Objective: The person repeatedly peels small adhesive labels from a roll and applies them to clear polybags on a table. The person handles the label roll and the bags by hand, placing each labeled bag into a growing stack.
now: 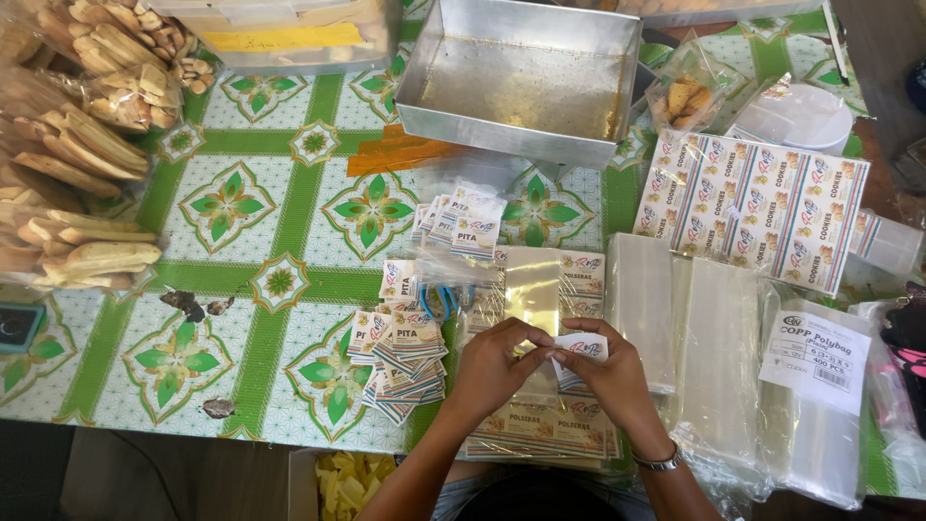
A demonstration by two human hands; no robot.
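Note:
My left hand (492, 369) and my right hand (610, 374) meet over the table's near edge, both pinching one small white printed label (582, 346) between their fingertips. Under the hands lies a clear plastic bag (532, 289) on a sheet of printed labels (540, 429). A loose pile of small cut labels (405, 362) sits just left of my left hand. A second fan of labels (461, 220) lies farther away. Blue-handled scissors (442, 300) lie partly hidden under plastic. My right wrist wears a metal bracelet.
An empty metal tray (415, 92) stands at the back centre. Bags of long biscuits (68, 164) are stacked at the left. A large uncut label sheet (757, 207) and stacks of clear polybags (719, 357) fill the right. A green patterned cloth (231, 207) covers the table.

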